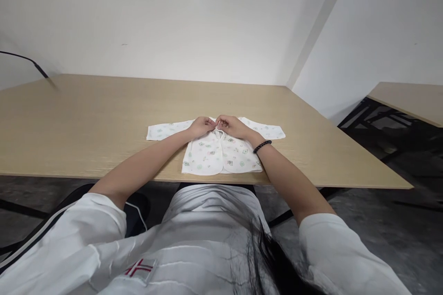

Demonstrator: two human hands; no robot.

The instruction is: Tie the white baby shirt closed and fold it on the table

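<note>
A small white baby shirt (pixel 204 154) with a print of little green and pink figures lies face up near the table's front edge. Its two sleeves reach out to the left and right, and its front opening runs down the middle. At the neckline, my left hand (pixel 202 126) pinches the fabric with closed fingers. Right beside it, my right hand (pixel 231 125) pinches the other side of the collar, fingertips almost touching those of the left. Whatever fastener may lie between the fingertips is hidden. A dark bead bracelet (pixel 262 146) circles my right wrist.
The shirt rests on a light wooden table (pixel 104 115) that backs onto a white wall (pixel 173 32). A black cable (pixel 24 57) comes in at the far left. Another table (pixel 411 99) stands to the right, with a dark metal frame beneath it.
</note>
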